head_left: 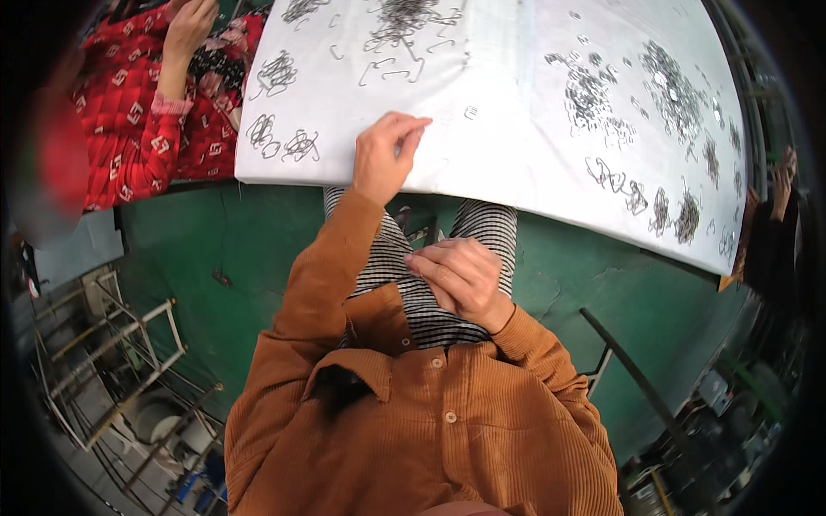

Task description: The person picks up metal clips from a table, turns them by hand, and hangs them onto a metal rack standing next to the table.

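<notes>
Over the near edge of the white-covered table (490, 155), my left hand (385, 156) is closed in a pinch, thumb and forefinger close together. Whatever is between those fingertips is too small to make out. My right hand (462, 277) is above my lap with its fingers curled inward, hiding anything inside. A small bent metal piece (471, 113) lies alone to the right of my left fingertips. Beyond the left hand, loose wire hooks (391, 70) spread out from a dark heap of hooks (409, 19).
Tangled wire pieces (299, 146) lie at the table's left corner. On the right are heaps of small metal pieces (589, 99) and wire clusters (687, 217). A person in a red patterned sleeve (138, 142) sits at left; another person's hand (783, 181) shows at far right. A metal rack (112, 344) stands lower left.
</notes>
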Motion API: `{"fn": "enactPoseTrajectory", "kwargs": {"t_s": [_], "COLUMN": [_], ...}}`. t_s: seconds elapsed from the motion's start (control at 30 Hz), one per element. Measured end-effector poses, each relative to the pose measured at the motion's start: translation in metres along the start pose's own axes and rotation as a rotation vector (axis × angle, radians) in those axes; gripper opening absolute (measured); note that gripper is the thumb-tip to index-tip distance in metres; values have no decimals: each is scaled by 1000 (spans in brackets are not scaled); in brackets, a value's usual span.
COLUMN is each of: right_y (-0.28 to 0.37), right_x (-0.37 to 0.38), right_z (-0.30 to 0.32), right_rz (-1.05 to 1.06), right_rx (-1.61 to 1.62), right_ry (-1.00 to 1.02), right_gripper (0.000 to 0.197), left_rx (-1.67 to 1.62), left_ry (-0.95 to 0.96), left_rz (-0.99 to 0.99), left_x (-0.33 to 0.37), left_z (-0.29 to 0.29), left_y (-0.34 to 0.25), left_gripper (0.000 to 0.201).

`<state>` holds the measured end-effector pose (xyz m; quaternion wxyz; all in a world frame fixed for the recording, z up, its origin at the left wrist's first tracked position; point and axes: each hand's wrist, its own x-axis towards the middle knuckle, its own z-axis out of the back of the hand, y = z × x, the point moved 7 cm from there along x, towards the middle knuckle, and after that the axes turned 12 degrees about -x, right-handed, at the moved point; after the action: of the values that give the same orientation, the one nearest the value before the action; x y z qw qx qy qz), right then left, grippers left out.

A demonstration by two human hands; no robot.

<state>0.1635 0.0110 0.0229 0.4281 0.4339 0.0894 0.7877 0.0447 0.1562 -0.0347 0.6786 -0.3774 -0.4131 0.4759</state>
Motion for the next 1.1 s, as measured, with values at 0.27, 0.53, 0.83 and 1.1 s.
{"fn": "enactPoseTrajectory", "kwargs": {"t_s": [0.27,0.53,0.83,1.1], "right_y": [-4,-18,-75,-96], "right_x": [-47,-87,7,61], "right_z": [25,53,49,-8], "right_rz": [-282,-586,-471,-364], "right_rx": [-213,-333,-387,-354], "right_ry": [-157,-223,-296,-182], "right_gripper": [20,19,10,7], "left_rx": [231,241,-194,-672], "left_ry": [38,143,204,89], "left_rz": [-201,-84,123,303], "left_x": [34,46,40,24], "left_z": [-59,-69,-54,-15], "left_y": [8,6,2,-25], "left_gripper": [23,18,19,23]}}
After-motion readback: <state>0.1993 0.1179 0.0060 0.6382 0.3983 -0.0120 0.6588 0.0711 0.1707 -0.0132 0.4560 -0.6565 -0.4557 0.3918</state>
